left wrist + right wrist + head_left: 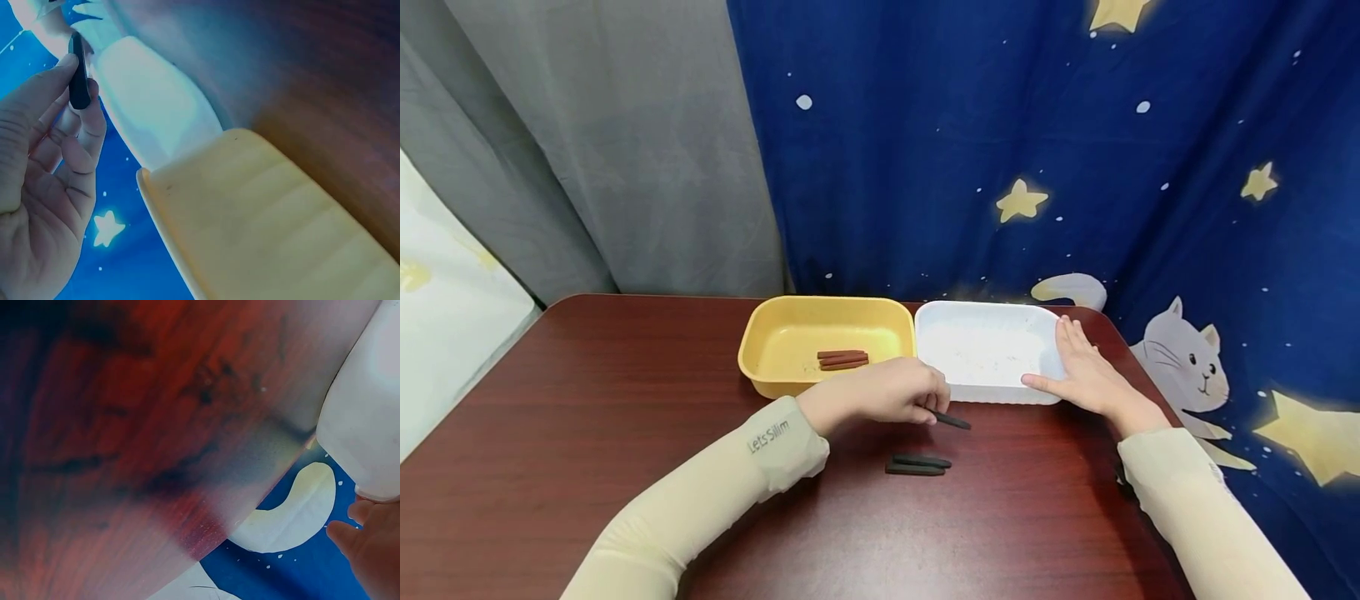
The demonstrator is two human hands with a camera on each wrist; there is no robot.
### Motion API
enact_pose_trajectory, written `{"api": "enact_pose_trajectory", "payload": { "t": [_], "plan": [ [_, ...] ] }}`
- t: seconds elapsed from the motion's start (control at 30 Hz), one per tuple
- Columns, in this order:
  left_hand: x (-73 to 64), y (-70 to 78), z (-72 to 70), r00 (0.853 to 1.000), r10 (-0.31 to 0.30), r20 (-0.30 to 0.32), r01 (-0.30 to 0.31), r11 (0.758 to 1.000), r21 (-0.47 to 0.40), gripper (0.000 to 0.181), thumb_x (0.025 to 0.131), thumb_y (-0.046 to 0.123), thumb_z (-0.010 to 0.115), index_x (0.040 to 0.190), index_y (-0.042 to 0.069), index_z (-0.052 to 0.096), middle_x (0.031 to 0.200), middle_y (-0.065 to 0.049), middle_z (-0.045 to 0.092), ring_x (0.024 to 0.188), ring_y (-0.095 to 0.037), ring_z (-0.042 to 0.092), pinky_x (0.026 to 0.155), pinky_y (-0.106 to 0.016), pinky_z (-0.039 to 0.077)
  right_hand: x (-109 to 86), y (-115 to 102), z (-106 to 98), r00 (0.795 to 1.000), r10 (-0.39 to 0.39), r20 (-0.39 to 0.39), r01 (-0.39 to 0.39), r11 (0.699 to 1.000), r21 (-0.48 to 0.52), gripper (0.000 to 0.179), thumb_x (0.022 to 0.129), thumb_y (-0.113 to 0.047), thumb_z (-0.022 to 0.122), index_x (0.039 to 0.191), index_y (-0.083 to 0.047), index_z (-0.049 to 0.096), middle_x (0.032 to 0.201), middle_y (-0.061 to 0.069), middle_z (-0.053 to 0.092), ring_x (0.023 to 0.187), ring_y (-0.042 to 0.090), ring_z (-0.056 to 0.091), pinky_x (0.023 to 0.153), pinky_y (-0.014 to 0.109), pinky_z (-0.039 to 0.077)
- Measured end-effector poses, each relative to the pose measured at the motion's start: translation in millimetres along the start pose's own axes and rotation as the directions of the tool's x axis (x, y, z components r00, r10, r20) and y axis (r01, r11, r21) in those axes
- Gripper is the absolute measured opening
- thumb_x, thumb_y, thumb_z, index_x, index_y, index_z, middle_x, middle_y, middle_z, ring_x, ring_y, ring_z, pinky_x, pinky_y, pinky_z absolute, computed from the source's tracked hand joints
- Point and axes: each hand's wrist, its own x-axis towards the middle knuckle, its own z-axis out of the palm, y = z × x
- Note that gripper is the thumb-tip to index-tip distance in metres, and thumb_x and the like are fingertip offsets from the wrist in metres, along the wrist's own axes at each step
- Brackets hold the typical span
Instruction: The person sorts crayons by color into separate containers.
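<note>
My left hand (898, 390) pinches a short black stick (952, 421) between thumb and fingers, just in front of the white tray (1000, 393). In the left wrist view, the stick (79, 72) looks flat-sided and stands clear of the trays. My right hand (1086, 371) rests against the right end of the white tray, its fingers straight along the rim and its thumb over the near corner. Two more black sticks (915, 469) lie side by side on the table, nearer to me. Several reddish-brown sticks (842, 363) lie inside the yellow tray (767, 387).
The yellow and white trays stand side by side near the back edge of the dark reddish-brown table (625, 417). Small crumbs lie in both. A blue curtain (910, 150) with stars and a grey curtain (647, 150) hang behind the table.
</note>
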Motion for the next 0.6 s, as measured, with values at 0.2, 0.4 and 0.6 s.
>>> {"api": "enact_pose_trajectory", "payload": {
  "t": [0.2, 0.4, 0.6],
  "plan": [
    [4.2, -6.8, -12.3, 0.996, 0.002, -0.085, -0.002, 1.000, -0.001, 0.005, 0.091, 0.012, 0.071, 0.096, 0.011, 0.071, 0.088, 0.001, 0.068, 0.078, -0.008, 0.061, 0.076, -0.021, 0.050, -0.4, -1, 0, 1.000, 0.000, -0.001, 0.000, 1.000, -0.001, 0.118, 0.088, -0.064, 0.060, 0.154, 0.010, -0.003, 0.163, 0.029, -0.007, 0.152, 0.045, -0.006, 0.115, 0.072, 0.011],
    [11.6, -18.6, -18.4, 0.990, -0.022, -0.141, 0.024, 1.000, 0.011, 0.005, 0.092, 0.013, 0.070, 0.096, 0.011, 0.072, 0.088, 0.001, 0.068, 0.079, -0.011, 0.061, 0.077, -0.020, 0.049, -1.2, -3, -1, 1.000, 0.001, -0.005, -0.001, 1.000, -0.010, 0.118, 0.088, -0.065, 0.060, 0.154, 0.011, -0.002, 0.163, 0.030, -0.004, 0.152, 0.046, -0.005, 0.115, 0.072, 0.011],
    [25.1, -30.7, -17.4, 0.984, -0.055, -0.167, 0.056, 0.998, 0.005, 0.007, 0.091, 0.013, 0.070, 0.097, 0.009, 0.072, 0.090, -0.002, 0.069, 0.081, -0.013, 0.063, 0.075, -0.020, 0.049, -1.3, -2, -1, 1.000, 0.003, -0.004, -0.003, 1.000, -0.006, 0.118, 0.088, -0.064, 0.061, 0.154, 0.011, -0.002, 0.163, 0.030, -0.005, 0.152, 0.046, -0.005, 0.115, 0.072, 0.011]
  ]
}}
